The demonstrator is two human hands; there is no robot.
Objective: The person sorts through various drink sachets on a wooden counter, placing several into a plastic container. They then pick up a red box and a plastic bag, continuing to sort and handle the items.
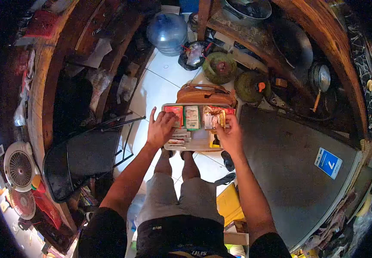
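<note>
In the middle of the head view, a pale shallow tray (201, 142) holds small packets in rows. My left hand (161, 129) rests at its left side, fingers apart, some lying over a red packet (176, 112). Beside that stands a green-edged, whitish packet (192, 117). At the tray's right side, my right hand (230, 134) pinches a gold-and-brown sachet (214, 120); other red and gold packets are partly hidden behind it. Narrow white-and-red sachets (179, 137) lie at the front left of the tray. Near my right wrist is a yellow-and-black packet (214, 140).
A brown slatted wooden stool (203, 92) shows behind the tray. Beyond are a blue water jug (167, 34) and green gas cylinders (219, 68). A black folding chair (82, 150) is at left; a large grey appliance (289, 172) is at right. Pans (291, 45) line the right shelf.
</note>
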